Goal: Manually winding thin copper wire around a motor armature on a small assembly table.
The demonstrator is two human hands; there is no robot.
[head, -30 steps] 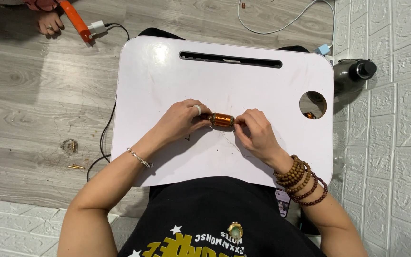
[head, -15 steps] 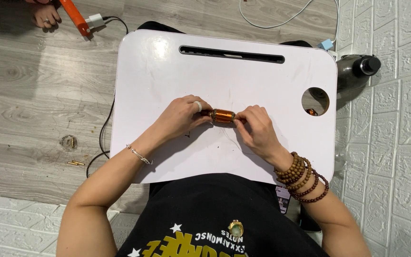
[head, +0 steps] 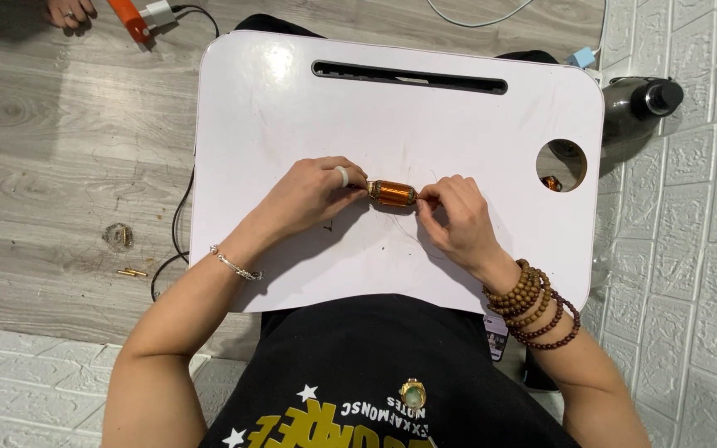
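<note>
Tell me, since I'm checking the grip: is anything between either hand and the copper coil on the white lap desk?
Nothing visible. The left hand pinches one end of the copper coil and the right hand pinches the other, directly, above a bare patch of the white lap desk.

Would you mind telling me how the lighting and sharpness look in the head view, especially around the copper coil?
Head view: even overhead light, with a bright glare patch on the white lap table near its top left; soft shadows fall under the left hand and right hand; the copper coil between them is fairly sharp; the fine wire by it is barely visible; the frame edges show no marked blur.
</note>
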